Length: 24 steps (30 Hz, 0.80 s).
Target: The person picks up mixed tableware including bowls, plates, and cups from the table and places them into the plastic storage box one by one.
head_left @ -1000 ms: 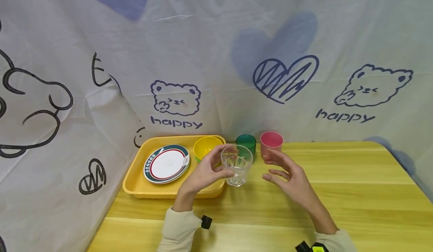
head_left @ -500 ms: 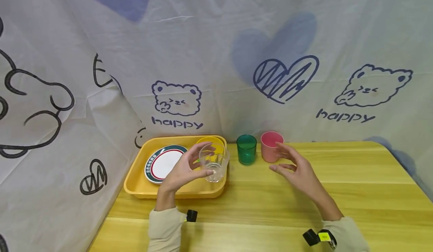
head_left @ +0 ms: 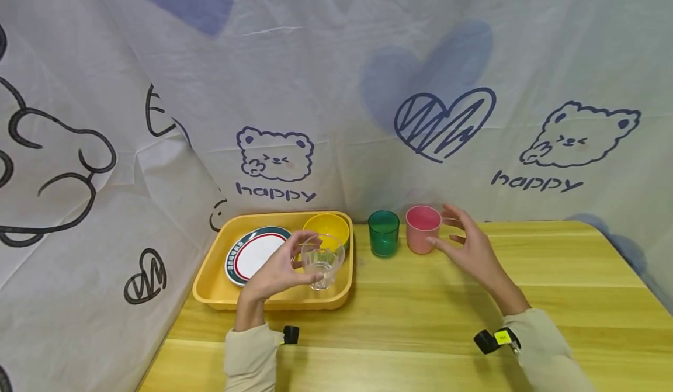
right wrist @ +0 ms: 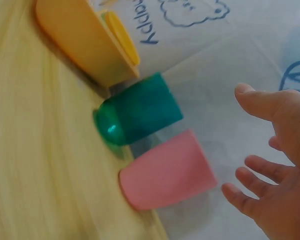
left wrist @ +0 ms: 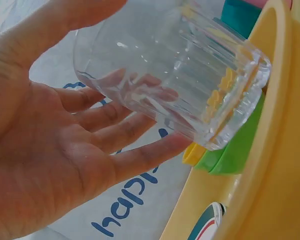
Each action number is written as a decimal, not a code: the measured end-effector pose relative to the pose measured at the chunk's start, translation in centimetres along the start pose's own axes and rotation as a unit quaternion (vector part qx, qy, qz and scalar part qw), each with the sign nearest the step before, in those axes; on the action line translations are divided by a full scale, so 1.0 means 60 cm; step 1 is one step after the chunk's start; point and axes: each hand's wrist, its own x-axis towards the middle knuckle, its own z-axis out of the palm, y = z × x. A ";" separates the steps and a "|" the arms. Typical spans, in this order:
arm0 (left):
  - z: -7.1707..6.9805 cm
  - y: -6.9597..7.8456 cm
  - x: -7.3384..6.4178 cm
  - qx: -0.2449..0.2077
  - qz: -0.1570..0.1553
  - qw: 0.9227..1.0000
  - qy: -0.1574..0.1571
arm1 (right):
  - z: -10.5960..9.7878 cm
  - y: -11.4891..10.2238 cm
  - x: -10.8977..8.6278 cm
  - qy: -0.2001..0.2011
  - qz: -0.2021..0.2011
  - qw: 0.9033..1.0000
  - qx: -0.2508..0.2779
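Observation:
My left hand (head_left: 274, 272) holds a clear drinking glass (head_left: 323, 262) between thumb and fingers, above the right part of a yellow tray (head_left: 209, 290). In the left wrist view the glass (left wrist: 155, 65) is tilted close to the tray's rim (left wrist: 265, 100). At the back of the table stands a pink cup (head_left: 422, 235), upright. Just to its right my right hand (head_left: 471, 255) has its thumb and fingers spread. The right wrist view shows those fingers (right wrist: 262, 185) apart from the pink cup's rim.
A green cup (head_left: 384, 235) stands left of the pink one, near the tray. White plates with a green and red border (head_left: 259, 257) and yellow bowl (head_left: 328, 226) over a green one lie in the tray. A printed cloth (head_left: 342, 88) hangs behind the wooden table (head_left: 420, 333).
My left hand has carried the glass leftward, from in front of the green cup to above the tray. My right hand has moved right and opened wider beside the pink cup.

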 end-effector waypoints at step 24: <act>-0.001 -0.035 0.003 0.002 -0.059 0.998 -0.003 | 0.036 0.077 0.056 -0.052 0.116 0.992 -0.005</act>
